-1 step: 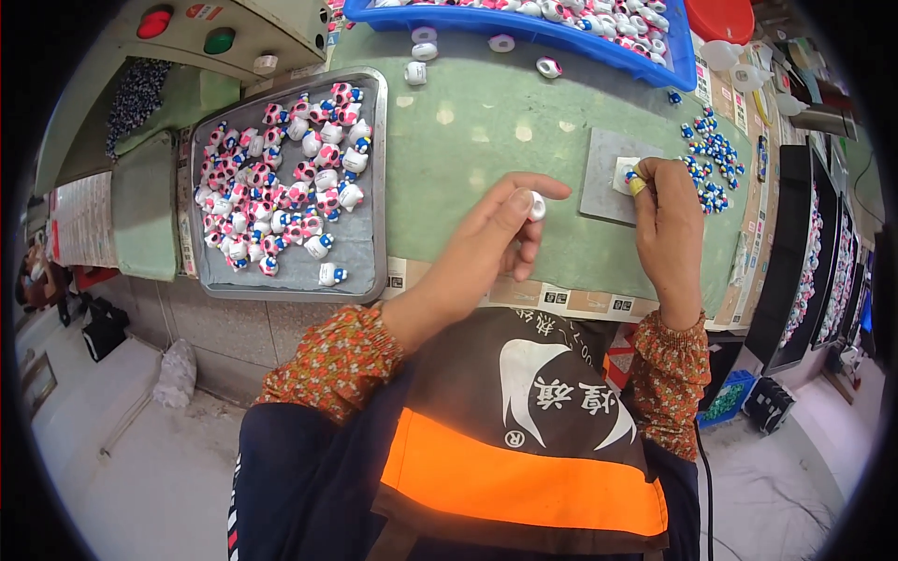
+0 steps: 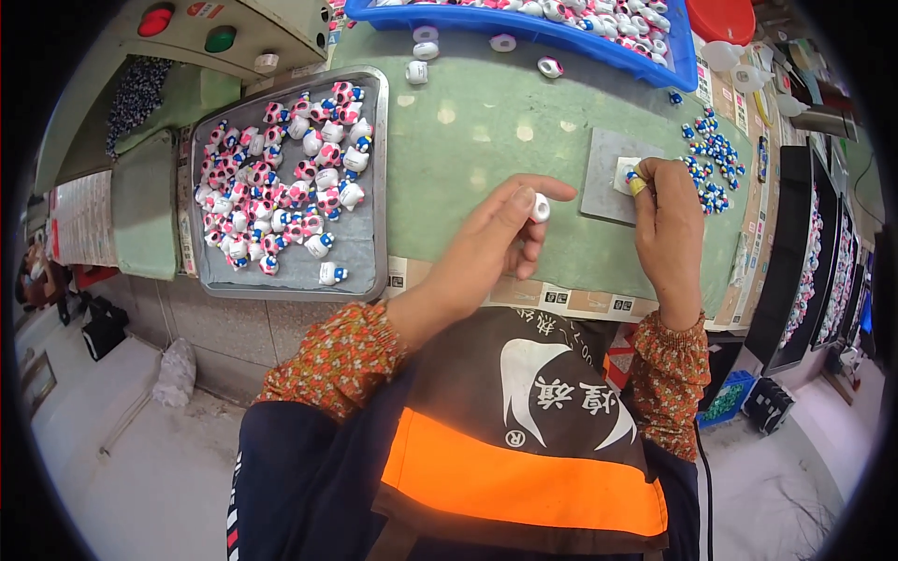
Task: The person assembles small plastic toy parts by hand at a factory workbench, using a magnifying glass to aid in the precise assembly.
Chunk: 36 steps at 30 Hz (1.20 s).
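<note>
My left hand point(image 2: 486, 248) pinches a small white figurine point(image 2: 540, 207) between thumb and fingers, above the green table mat point(image 2: 486, 122). My right hand point(image 2: 669, 220) is closed on a small yellow item point(image 2: 637, 185) with a blue tip. It presses the item onto a white pad point(image 2: 623, 168) on a grey square plate point(image 2: 603, 182). A loose heap of small blue and white pieces point(image 2: 713, 159) lies just right of the plate.
A metal tray point(image 2: 281, 276) at the left holds several pink, white and blue painted figurines. A blue bin point(image 2: 524, 28) of white pieces runs along the far edge, with loose white pieces point(image 2: 426, 42) before it. A control box with red and green buttons point(image 2: 220, 39) stands far left.
</note>
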Motion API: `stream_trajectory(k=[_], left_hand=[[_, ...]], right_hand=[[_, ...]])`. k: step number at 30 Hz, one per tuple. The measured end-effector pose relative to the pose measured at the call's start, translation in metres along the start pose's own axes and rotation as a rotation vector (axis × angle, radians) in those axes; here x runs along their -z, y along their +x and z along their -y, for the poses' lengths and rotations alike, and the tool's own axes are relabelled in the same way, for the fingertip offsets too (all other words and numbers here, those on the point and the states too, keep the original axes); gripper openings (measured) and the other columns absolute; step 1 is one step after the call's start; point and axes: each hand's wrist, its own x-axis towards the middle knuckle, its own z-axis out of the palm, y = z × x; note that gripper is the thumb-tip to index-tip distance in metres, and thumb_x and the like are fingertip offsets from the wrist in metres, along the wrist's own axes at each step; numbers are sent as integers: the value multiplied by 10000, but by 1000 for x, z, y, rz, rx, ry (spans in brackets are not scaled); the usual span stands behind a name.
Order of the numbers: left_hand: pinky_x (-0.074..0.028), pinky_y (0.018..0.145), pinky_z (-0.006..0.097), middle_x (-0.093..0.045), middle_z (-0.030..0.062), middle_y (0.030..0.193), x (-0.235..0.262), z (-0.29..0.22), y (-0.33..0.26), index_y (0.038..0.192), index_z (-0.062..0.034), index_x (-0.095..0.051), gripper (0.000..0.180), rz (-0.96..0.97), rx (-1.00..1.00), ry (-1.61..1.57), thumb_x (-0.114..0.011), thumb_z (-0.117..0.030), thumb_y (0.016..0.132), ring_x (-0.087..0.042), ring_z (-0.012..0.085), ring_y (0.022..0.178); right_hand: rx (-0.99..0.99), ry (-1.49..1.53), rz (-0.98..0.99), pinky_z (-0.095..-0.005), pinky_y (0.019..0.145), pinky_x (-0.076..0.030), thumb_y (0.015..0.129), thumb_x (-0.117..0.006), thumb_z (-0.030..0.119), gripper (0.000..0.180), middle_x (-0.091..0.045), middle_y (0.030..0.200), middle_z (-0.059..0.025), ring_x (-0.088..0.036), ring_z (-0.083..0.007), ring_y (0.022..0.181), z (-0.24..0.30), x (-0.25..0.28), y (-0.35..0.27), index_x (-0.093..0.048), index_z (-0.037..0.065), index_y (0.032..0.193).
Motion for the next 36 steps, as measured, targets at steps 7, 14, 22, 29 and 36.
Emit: stream_trajectory(k=[7, 14, 22, 29, 36], left_hand=[[-408, 591, 215, -470, -3, 897, 2, 21, 17, 1229, -90, -485, 327, 5, -37, -194, -407, -370, 1078, -449, 70, 742], [-365, 607, 229, -485, 2, 934, 0, 32, 18, 1226, -114, -499, 331, 40, -74, -238, -414, -393, 1071, -440, 92, 767], [-385, 581, 203, -476, 19, 908, -1, 36, 19, 1163, -112, -458, 273, 38, -124, -215, -421, -368, 1076, -440, 72, 726], [-363, 576, 171, -470, -8, 874, -1, 45, 20, 1135, -115, -457, 250, 24, -212, -34, -449, -356, 1069, -401, 38, 710], [-332, 556, 162, -448, -21, 839, -7, 37, 14, 1099, -107, -464, 265, -16, -203, 54, -402, -364, 1082, -367, 25, 672]], right_hand=[[-150, 168, -8, -338, 716, -455, 895, -581, -25, 130, -573, 906, -111, -554, -227, 769, 16, 11, -3, -569, -5, 1023], [-236, 732, 137, -215, 784, -406, 969, -569, 39, 144, -548, 1009, -9, -488, -73, 870, 43, -10, -33, -543, -11, 1102], [-182, 659, 39, -232, 712, -413, 946, -591, 39, 141, -539, 938, -26, -477, -82, 796, 64, -20, -33, -552, -4, 1074], [-285, 711, 26, -235, 695, -411, 933, -604, 36, 119, -527, 906, -24, -467, -85, 771, 72, -28, -40, -535, 1, 1023], [-306, 997, 55, -202, 643, -451, 954, -612, 22, 97, -615, 909, -35, -568, -43, 745, 55, -35, -43, -534, 11, 1010]])
